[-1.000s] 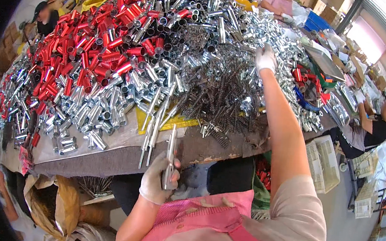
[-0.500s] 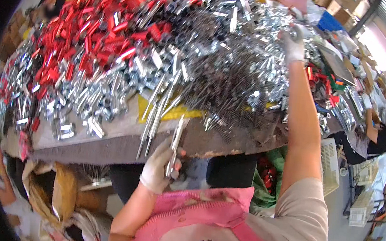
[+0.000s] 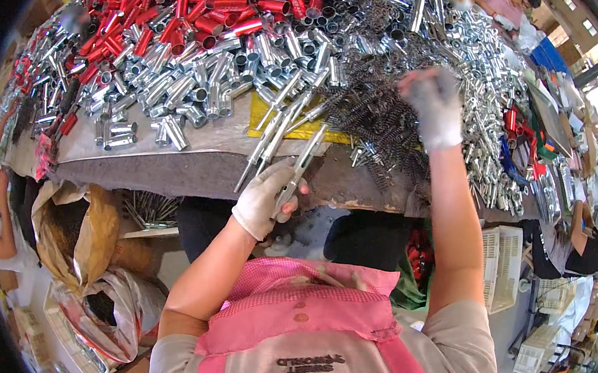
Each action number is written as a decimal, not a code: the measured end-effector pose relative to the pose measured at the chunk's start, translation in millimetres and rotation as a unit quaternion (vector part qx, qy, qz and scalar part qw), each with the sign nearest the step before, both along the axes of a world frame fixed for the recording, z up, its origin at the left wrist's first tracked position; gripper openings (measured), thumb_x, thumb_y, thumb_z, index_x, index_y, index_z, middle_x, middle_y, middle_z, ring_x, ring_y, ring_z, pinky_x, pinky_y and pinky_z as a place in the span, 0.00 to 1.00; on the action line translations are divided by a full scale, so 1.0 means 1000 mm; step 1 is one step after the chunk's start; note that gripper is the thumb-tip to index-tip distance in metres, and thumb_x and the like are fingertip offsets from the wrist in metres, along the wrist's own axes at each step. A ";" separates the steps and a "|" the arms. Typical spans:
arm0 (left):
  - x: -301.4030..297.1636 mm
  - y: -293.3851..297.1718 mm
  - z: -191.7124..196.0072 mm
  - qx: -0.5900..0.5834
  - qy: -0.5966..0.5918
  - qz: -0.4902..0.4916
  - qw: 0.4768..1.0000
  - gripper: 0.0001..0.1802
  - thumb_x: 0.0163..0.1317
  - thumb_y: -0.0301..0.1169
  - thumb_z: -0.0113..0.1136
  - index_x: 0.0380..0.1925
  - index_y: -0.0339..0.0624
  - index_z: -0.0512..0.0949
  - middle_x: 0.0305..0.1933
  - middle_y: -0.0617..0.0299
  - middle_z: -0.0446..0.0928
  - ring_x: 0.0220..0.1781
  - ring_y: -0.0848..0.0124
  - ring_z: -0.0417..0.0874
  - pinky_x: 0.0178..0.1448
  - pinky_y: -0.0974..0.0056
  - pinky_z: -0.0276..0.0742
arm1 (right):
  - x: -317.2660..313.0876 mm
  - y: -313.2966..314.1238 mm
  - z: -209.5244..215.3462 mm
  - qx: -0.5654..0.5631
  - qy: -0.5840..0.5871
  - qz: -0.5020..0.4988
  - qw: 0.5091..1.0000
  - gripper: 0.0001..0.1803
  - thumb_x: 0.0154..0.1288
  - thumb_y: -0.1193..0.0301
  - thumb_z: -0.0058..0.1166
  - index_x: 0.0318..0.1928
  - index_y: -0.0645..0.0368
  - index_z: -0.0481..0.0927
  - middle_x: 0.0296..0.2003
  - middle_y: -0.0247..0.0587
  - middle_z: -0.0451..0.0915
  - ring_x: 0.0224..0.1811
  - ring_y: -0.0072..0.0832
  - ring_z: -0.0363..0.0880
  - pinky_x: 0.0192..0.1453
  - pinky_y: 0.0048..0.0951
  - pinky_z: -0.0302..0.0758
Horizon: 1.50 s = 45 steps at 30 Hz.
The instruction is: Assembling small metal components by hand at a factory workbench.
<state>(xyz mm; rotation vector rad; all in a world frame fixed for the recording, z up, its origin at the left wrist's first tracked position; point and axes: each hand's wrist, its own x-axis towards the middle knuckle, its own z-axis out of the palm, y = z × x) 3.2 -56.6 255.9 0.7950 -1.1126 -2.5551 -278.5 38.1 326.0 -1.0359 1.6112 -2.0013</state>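
At the near edge of the worktable [image 3: 170, 166], my left hand [image 3: 265, 197], in a white glove, is closed around a long silver metal rod [image 3: 301, 165]; the fingers wrap its lower end and the rest of it slants up and away over the table's edge. Two more silver rods [image 3: 269, 136] lie just beside it on the table, pointing the same way, their near ends sticking out past the edge above a yellow sheet [image 3: 259, 113]. My right hand [image 3: 434, 110], also gloved, reaches well forward and rests down in a dark tangle of wire springs [image 3: 382, 122]; the glove is blurred, so I cannot tell whether those fingers are pinching a spring or only touching the heap. Beyond the springs, a wide pile of short silver tubes [image 3: 200, 89] covers the table, and further back lies a pile of red tubes [image 3: 194, 8]. Below the table to my left sit a brown paper sack [image 3: 90, 230] and a plastic bag [image 3: 118, 309]. Far to my right another person [image 3: 587, 249] in a dark top sits at the table.
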 end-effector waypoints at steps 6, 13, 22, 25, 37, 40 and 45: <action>-0.001 -0.017 0.005 -0.125 -0.038 -0.086 0.988 0.14 0.67 0.39 0.48 0.43 0.39 0.72 0.27 0.61 0.74 0.14 0.80 0.64 0.15 0.75 0.56 | 0.069 -0.005 -0.018 0.172 0.108 0.156 0.966 0.06 0.64 0.77 0.49 0.41 0.63 0.73 0.38 0.39 0.77 0.38 0.23 0.78 0.43 0.24 0.77; -0.008 -0.017 -0.004 -0.220 -0.071 -0.049 0.972 0.21 0.64 0.36 0.57 0.53 0.37 0.71 0.27 0.62 0.80 0.11 0.82 0.64 0.14 0.75 0.56 | 0.070 -0.010 -0.007 0.274 0.104 0.297 0.908 0.14 0.70 0.68 0.45 0.52 0.61 0.71 0.42 0.43 0.76 0.38 0.27 0.79 0.47 0.27 0.75; -0.013 -0.001 0.001 -0.194 0.022 0.064 0.979 0.16 0.66 0.26 0.47 0.53 0.38 0.61 0.40 0.53 0.79 0.15 0.81 0.66 0.14 0.76 0.59 | -0.163 -0.080 0.044 0.422 0.416 -0.400 0.700 0.18 0.63 0.56 0.46 0.47 0.52 0.78 0.47 0.53 0.76 0.48 0.46 0.78 0.53 0.44 0.73; -0.017 -0.005 0.000 -0.201 0.000 0.051 0.978 0.15 0.67 0.28 0.47 0.51 0.35 0.63 0.39 0.55 0.78 0.15 0.82 0.66 0.15 0.76 0.60 | -0.174 -0.096 0.032 0.523 0.425 -0.366 0.642 0.18 0.64 0.62 0.45 0.49 0.56 0.77 0.53 0.52 0.71 0.54 0.45 0.74 0.55 0.41 0.74; 0.007 -0.011 -0.001 -0.145 0.001 0.076 0.987 0.16 0.67 0.33 0.46 0.50 0.34 0.66 0.33 0.58 0.75 0.19 0.80 0.67 0.19 0.75 0.63 | -0.143 -0.017 0.049 0.073 0.070 -0.258 0.961 0.14 0.64 0.71 0.53 0.48 0.62 0.78 0.32 0.40 0.77 0.27 0.25 0.78 0.33 0.23 0.77; 0.016 -0.012 -0.002 -0.139 -0.007 0.047 0.989 0.16 0.69 0.42 0.47 0.45 0.39 0.68 0.30 0.58 0.75 0.14 0.81 0.63 0.14 0.76 0.56 | -0.090 0.031 0.045 0.039 0.078 -0.143 0.986 0.18 0.68 0.68 0.47 0.54 0.67 0.71 0.36 0.40 0.77 0.33 0.20 0.74 0.35 0.19 0.73; 0.024 -0.005 0.004 -0.133 0.014 -0.062 0.989 0.12 0.66 0.34 0.50 0.42 0.36 0.69 0.28 0.59 0.76 0.15 0.81 0.64 0.16 0.76 0.57 | 0.029 0.068 0.019 0.215 0.103 0.047 0.970 0.08 0.65 0.77 0.48 0.43 0.64 0.76 0.32 0.38 0.77 0.30 0.20 0.76 0.34 0.22 0.75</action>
